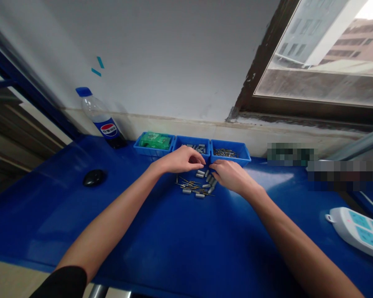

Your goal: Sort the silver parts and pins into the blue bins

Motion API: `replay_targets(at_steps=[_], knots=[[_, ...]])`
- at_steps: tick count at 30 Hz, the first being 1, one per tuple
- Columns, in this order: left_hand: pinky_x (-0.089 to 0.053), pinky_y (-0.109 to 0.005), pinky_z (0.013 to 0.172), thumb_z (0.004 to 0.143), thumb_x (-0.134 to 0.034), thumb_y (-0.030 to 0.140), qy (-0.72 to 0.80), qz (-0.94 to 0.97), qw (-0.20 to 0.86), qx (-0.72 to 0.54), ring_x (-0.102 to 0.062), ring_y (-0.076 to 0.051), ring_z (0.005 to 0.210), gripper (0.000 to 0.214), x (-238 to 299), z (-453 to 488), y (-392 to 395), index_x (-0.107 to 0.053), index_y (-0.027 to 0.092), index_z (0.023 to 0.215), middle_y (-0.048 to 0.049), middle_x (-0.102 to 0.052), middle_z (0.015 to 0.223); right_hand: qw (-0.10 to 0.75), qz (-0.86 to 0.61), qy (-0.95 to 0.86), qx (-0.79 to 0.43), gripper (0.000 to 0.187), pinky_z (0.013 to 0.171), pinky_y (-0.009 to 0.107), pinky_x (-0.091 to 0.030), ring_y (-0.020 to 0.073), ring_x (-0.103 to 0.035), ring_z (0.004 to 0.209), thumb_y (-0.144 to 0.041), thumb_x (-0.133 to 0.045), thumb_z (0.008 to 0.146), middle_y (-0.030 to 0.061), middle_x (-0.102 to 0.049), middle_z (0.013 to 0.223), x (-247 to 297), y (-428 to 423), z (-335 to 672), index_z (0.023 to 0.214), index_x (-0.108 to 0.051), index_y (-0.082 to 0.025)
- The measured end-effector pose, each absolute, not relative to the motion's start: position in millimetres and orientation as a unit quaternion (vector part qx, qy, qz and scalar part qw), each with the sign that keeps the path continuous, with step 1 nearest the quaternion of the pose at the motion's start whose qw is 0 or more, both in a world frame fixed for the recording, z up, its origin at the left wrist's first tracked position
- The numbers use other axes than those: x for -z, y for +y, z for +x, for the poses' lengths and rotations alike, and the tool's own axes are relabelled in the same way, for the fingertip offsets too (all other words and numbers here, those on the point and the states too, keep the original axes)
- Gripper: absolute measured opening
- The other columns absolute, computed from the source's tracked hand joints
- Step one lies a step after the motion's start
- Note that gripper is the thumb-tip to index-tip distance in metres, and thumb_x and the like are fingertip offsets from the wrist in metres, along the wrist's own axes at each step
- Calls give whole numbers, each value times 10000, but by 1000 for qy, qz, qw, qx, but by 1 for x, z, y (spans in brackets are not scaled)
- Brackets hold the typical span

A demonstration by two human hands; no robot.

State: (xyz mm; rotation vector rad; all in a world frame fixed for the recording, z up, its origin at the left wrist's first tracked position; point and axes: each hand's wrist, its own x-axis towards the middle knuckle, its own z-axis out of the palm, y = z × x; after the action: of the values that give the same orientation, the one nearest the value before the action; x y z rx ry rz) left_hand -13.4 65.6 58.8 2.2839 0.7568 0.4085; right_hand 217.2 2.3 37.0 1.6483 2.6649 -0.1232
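In front of the middle blue bin (192,138), my left hand (182,160) is closed in a pinch, thumb and fingertips curled together. Opposite it, my right hand (231,176) has its fingers pressed together too, its tips a short way from the left ones. Anything between either set of fingertips is too small to make out. Below the hands lie several short silver metal cylinders (187,191) and a loose pile of thin pins (191,186) with brass-coloured parts. More cylinders sit in the middle bin, and many thin metal pins (225,153) fill the right blue bin (244,154).
The left blue bin (137,145) holds green plastic packets (155,140). A cola bottle (107,126) stands at the wall behind a black computer mouse (93,178). A white power strip (357,231) lies on the blue tabletop (174,252) at right. A window frame (257,70) borders the back.
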Motion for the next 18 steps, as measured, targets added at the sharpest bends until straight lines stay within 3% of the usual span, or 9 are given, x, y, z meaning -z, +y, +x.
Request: replay_targets(at_steps=[4, 13, 18], knots=[[-553, -283, 793, 914, -679, 304, 293, 882, 335, -153, -766, -207, 918, 262, -60, -14, 65, -819, 167, 1089, -90, -822, 1012, -8, 533, 844, 57, 287, 764, 311, -482, 270, -743, 940, -124, -515, 958, 149, -772, 1065, -34, 7, 219, 1061, -780, -162], [-555, -291, 795, 918, -678, 302, 289, 884, 337, -145, -761, -207, 923, 265, -57, -12, 64, -811, 157, 1095, -100, -818, 1023, 5, 539, 838, 90, 283, 683, 310, -451, 269, -737, 839, -61, -615, 752, 121, -786, 957, -37, 6, 232, 925, -804, -182], [-560, -293, 792, 913, -682, 300, 289, 881, 346, -143, -761, -205, 907, 263, -57, -12, 64, -807, 157, 1095, -105, -816, 1016, 9, 533, 840, 101, 412, 696, 284, -435, 253, -717, 927, -13, -645, 705, 104, -777, 1040, -37, 8, 245, 1041, -776, -211]])
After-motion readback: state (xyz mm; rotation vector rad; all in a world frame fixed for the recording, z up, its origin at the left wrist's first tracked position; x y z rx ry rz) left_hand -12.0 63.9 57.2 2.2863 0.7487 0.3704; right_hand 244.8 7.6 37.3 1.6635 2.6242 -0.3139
